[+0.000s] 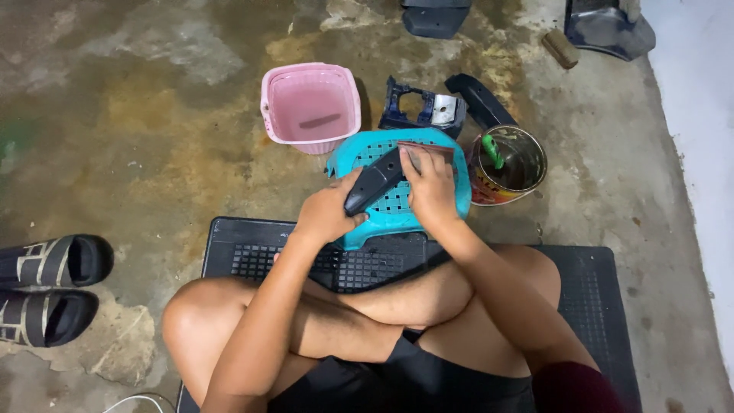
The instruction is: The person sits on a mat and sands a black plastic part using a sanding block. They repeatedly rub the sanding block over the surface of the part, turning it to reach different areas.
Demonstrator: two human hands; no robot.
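On a stained concrete floor (153, 115), a turquoise stool (455, 199) stands at the far edge of a black mat (589, 283). The left hand (327, 213) curls its fingers around a black part (372, 182) lying on the stool, while the right hand (432, 187) presses closed fingers on a sandpaper sheet (427, 147) over it, between a pink basket (310, 107) and a can (508, 164).

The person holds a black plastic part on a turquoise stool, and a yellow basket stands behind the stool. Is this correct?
Not quite: the basket is pink, not yellow, as the head view shows. The left hand and right hand do hold the black plastic part on the turquoise stool.
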